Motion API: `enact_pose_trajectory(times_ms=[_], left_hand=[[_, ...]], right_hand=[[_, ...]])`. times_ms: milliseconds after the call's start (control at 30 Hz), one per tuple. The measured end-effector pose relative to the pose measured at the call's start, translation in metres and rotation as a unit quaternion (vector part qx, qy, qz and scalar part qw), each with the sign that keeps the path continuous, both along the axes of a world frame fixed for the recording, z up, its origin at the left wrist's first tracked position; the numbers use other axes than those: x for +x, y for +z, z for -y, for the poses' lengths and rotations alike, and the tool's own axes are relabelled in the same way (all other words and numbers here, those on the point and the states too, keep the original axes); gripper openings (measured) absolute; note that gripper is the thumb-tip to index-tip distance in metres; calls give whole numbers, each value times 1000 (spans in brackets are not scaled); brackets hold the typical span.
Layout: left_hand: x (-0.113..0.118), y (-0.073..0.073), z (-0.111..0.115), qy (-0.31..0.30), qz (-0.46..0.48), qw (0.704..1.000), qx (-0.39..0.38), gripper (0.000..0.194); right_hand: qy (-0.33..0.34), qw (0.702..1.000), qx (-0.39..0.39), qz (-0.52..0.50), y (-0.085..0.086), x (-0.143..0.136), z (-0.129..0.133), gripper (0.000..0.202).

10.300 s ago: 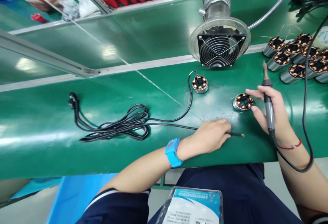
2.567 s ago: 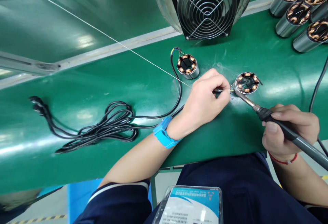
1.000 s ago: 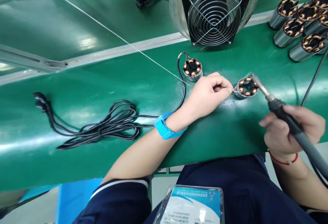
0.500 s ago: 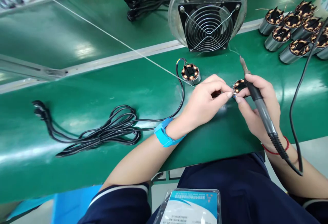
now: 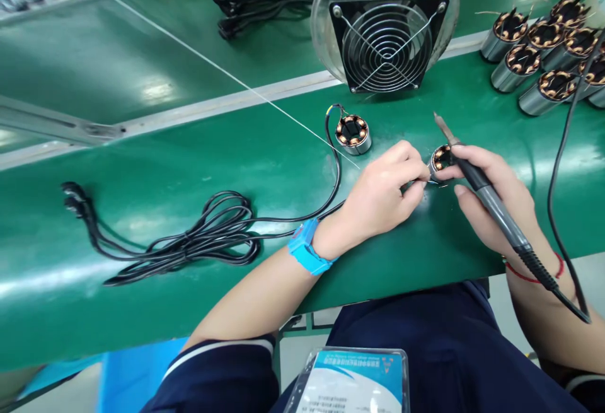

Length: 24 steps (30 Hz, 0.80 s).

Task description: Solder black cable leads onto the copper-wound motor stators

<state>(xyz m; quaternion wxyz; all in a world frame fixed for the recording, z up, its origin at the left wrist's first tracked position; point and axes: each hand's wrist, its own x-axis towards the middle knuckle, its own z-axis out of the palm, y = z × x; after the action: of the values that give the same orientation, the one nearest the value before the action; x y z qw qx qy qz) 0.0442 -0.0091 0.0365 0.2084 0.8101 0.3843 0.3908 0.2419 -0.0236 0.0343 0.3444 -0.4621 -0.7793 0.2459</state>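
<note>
Left hand (image 5: pixel 385 187) pinches the cable (image 5: pixel 274 235); right hand (image 5: pixel 511 195), thumb and finger now parted, cradles the soldering iron (image 5: pixel 497 207); soldering seems paused.

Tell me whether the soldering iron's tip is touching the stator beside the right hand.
Apart. The head view shows the green bench between the soldering iron's tip and the stator.
</note>
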Motion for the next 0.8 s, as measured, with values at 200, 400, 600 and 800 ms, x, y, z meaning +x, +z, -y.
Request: enact_pose_trajectory(times_ms=[200,400,600,800], left_hand=[[3,-2,0,33,6,997,-65,18],[7,-4,-2,62,66,985,-144,16],[9,-4,2,59,65,979,-182,15],[10,-4,4,52,64,981,-178,16]], right_hand=[[72,993,16,89,7,6,-6,56],[-10,993,74,86,-3,0,-19,41],[-39,991,129,26,-8,1,-9,44],[-81,970,208,-95,-18,16,22,43]])
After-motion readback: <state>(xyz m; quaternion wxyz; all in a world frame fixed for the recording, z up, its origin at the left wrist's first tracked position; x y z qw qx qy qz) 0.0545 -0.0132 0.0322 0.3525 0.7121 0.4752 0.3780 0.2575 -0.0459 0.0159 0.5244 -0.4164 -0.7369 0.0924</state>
